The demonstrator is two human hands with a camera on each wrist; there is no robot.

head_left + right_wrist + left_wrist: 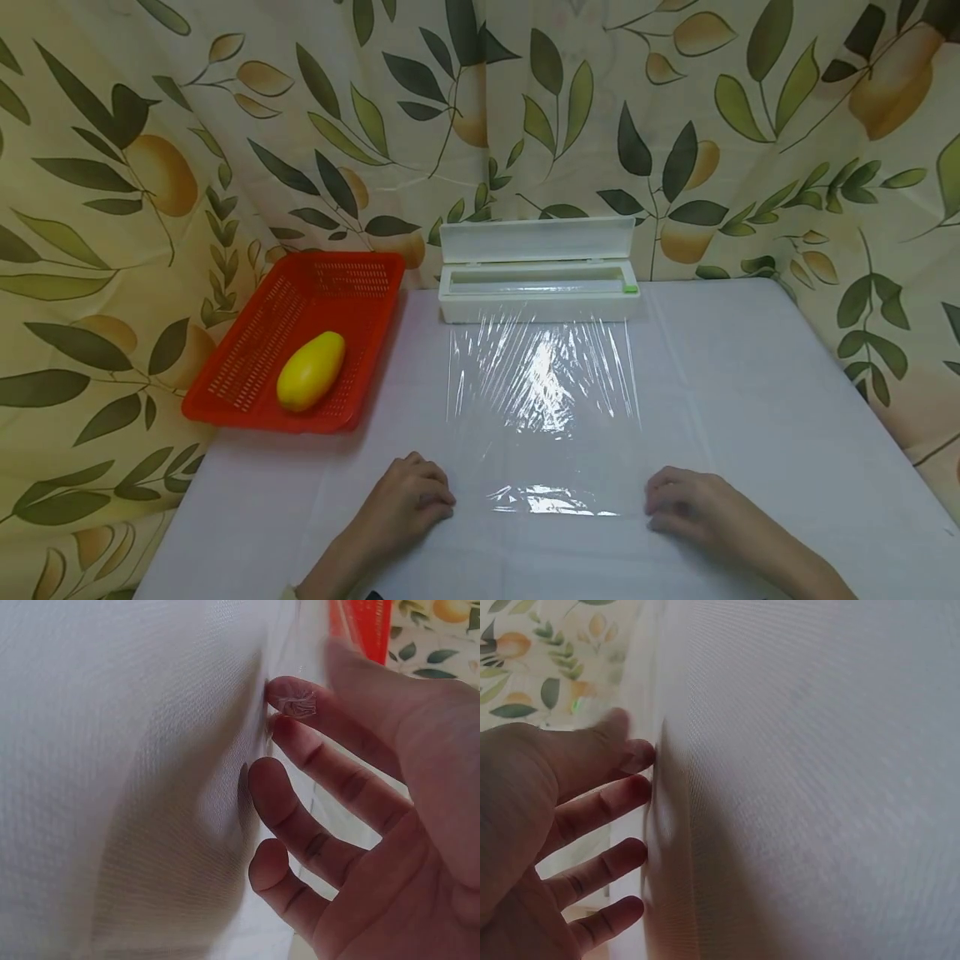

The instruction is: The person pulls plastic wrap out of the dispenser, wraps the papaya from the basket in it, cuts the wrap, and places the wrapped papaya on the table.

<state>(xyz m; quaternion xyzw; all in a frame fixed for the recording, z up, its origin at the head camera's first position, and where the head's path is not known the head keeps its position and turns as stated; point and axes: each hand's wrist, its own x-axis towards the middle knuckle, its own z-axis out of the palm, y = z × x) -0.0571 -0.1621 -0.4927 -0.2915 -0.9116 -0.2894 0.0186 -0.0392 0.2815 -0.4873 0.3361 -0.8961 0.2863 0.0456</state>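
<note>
A sheet of clear cling film (543, 392) runs from a white dispenser box (536, 310) toward me and lies over the white-covered table. My left hand (411, 504) is at the near left of the sheet, its fingertips at the cloth and the thumb (615, 727) raised close beside the index finger. Past the near right corner, my right hand (686, 507) has its fingertips down at the table. A crinkled bit of film (298, 703) clings to its index fingertip, and the thumb stands apart from the fingers in the right wrist view.
The dispenser's lid (536, 242) stands raised, with a green piece (630, 289) at the slot's right end. To the left is a red plastic basket (375, 333) with a yellow oval fruit (311, 371) in it. Leaf-patterned curtains (570, 108) border the table.
</note>
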